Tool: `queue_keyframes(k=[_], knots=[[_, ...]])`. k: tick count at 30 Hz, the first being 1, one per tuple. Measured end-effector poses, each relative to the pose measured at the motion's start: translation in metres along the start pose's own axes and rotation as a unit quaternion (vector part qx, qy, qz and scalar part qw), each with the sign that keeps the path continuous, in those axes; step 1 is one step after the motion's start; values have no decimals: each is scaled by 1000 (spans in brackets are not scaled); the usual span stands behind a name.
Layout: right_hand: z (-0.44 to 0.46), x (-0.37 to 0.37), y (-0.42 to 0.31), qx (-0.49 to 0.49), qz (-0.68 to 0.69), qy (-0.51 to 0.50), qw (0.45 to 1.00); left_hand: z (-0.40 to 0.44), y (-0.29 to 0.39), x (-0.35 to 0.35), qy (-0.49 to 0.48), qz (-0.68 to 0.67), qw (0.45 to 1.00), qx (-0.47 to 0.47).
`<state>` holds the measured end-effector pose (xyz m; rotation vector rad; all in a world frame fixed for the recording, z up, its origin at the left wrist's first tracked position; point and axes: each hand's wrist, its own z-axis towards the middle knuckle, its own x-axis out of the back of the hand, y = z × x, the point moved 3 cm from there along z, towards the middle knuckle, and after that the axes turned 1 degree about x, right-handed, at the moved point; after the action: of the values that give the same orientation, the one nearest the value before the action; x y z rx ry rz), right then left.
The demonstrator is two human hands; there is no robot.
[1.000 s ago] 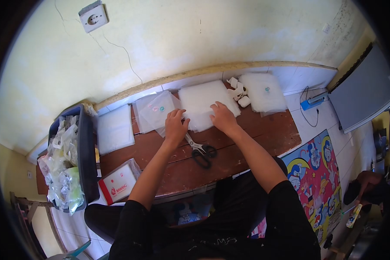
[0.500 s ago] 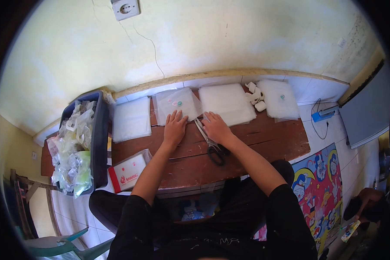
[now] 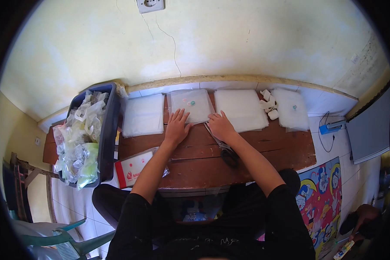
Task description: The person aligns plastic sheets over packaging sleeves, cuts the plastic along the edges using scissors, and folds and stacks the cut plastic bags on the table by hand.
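Observation:
My left hand (image 3: 177, 126) lies with fingers spread on the lower left edge of a clear plastic bag stack (image 3: 195, 113) with small coloured marks. At that stack's lower right corner is my right hand (image 3: 220, 126), its fingertips on the edge; whether they pinch the plastic is too small to tell. Black-handled scissors (image 3: 228, 155) lie on the brown wooden table (image 3: 195, 167), partly under my right hand and forearm. A larger bag stack (image 3: 240, 110) sits just right of my right hand, and another stack (image 3: 143, 115) is to the left.
A dark bin (image 3: 109, 125) full of plastic bags stands left. A red and white packet (image 3: 132, 171) lies near the front edge. White strips (image 3: 268, 104) and a fourth bag stack (image 3: 292, 108) are at right. Another person (image 3: 364, 221) is at the far right, beyond a colourful mat (image 3: 320, 199).
Both hands moved left from the larger stack to the marked one, whose bags now lie straighter. The view has shifted, and the scissors are now partly beneath my right hand.

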<state>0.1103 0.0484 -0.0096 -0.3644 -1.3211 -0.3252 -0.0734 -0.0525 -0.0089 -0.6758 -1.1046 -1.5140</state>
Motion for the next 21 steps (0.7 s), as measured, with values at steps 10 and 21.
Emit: queue_keyframes(k=[10,21], knots=[[29,11,-4,-82,215,-40,972,-1,-15,-3,1,46,999,-21],[35,-8,-17,2,162,123,979,-7,-32,-5,25,28,999,27]])
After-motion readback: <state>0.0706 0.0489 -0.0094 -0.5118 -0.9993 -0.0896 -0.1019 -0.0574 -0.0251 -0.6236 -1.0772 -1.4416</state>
